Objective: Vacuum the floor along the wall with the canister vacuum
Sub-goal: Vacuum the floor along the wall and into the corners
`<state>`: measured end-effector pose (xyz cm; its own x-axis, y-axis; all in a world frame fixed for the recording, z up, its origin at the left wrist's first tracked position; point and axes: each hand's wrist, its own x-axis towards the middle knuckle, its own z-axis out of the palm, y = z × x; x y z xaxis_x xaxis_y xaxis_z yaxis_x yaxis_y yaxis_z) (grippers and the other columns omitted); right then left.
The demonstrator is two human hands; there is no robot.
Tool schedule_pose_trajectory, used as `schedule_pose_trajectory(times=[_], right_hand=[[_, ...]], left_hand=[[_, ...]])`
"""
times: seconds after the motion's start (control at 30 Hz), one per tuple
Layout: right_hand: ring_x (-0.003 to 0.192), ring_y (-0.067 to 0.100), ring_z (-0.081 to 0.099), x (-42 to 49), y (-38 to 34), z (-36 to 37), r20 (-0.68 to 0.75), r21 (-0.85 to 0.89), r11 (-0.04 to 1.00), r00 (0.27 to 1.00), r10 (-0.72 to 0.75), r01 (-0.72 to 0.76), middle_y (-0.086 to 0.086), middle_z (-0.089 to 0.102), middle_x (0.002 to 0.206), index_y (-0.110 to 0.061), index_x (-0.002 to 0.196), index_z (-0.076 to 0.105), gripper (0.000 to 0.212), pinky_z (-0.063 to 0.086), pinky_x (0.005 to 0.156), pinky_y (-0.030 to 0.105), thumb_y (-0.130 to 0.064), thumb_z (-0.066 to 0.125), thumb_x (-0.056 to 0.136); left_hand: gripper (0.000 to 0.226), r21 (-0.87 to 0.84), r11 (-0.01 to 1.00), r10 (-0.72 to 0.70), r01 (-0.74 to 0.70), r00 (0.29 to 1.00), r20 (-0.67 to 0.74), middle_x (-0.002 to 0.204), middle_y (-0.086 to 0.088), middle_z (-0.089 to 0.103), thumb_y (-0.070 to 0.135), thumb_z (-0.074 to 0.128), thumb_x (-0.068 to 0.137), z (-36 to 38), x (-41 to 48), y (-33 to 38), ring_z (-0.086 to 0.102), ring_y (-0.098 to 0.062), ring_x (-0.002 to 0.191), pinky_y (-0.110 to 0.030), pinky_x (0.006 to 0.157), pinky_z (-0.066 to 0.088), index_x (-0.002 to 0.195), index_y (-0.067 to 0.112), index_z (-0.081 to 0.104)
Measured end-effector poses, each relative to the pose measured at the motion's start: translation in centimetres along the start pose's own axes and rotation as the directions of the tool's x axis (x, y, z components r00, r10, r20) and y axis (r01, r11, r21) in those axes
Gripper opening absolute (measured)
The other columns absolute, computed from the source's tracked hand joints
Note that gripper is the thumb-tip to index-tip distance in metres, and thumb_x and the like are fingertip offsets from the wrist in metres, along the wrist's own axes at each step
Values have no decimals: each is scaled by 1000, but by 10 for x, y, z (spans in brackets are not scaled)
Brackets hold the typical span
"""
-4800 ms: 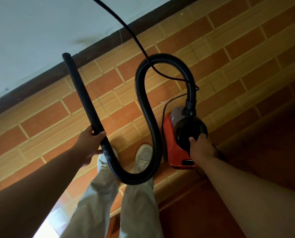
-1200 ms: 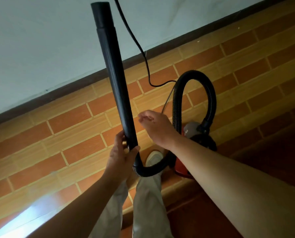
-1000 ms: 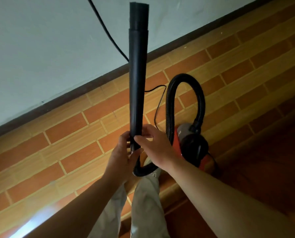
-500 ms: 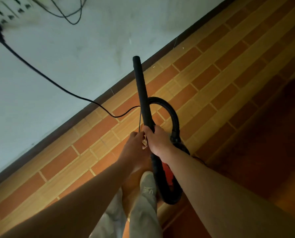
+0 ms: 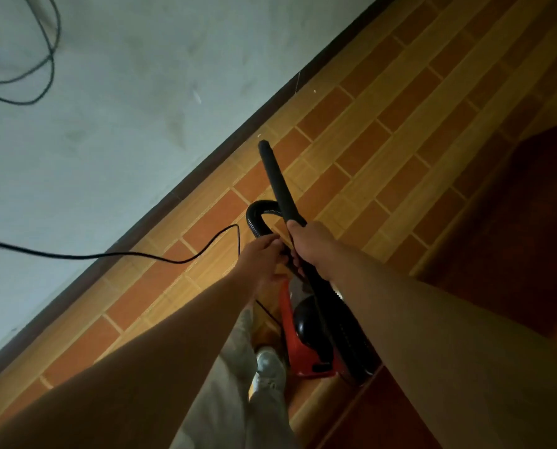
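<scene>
Change: half a second earlier a wall socket showed at upper left. It had since left our view, the wand tip sat lower in our view, and more of the canister showed under our arms.
Wall: the pale plastered wall [image 5: 124, 108] filled the upper left and met the floor at a dark skirting [image 5: 205, 170].
Floor: the orange brick-pattern tiled floor [image 5: 384, 124] ran diagonally, and a dark red strip [image 5: 513, 222] bordered it on the right.
Vacuum: the red and black canister vacuum [image 5: 306, 335] stood on the tiles just beside our grey shoe [image 5: 269, 367].
Hose: the black ribbed hose [image 5: 257, 215] looped ahead of our hands.
Wand: the black rigid wand [image 5: 277, 179] pointed toward the skirting. Whether its tip touched the tiles we could not tell.
Cord: a black power cord [image 5: 124, 254] crossed wall and floor, and a looped black cable [image 5: 43, 59] hung at upper left.
Hands: our right hand [image 5: 312, 244] wrapped its fingers round the wand's near end. Our left hand [image 5: 264, 257], touching it, curled its fingers on the hose.
Counts: one vacuum, one hose, one wand, two cables, two hands, one shoe.
</scene>
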<state>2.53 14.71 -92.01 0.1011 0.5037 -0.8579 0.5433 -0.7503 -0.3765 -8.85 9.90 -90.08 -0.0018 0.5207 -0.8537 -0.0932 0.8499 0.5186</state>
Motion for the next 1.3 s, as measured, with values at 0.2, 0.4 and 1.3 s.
schedule_pose_trajectory(times=[0.2,0.4,1.3], right_hand=[[69,27,55,15,-26,-11,92,-121,992,995,29,-18,14,60,86,-1,113,64,50,48,65,38,-46,43,106],[60,28,58,5,-56,-54,204,-229,973,979,17,31,12,59,71,-5,94,61,34,56,60,40,-39,65,98],[47,21,45,200,-91,-222,315,-659,706,948,-54,259,6,54,67,-14,90,59,46,35,47,28,-48,35,109]], left_hand=[[26,-68,987,-147,145,989,-24,85,-5,70,34,54,104,13,48,46,68,-15,72,-35,66,62,103,12,68],[31,-216,947,-243,239,970,8,116,-13,70,28,68,96,21,79,77,70,-29,103,-47,86,60,116,6,62],[29,-463,867,-316,185,922,-223,102,-14,71,26,64,99,188,231,163,71,-27,88,-37,68,63,111,-1,67]])
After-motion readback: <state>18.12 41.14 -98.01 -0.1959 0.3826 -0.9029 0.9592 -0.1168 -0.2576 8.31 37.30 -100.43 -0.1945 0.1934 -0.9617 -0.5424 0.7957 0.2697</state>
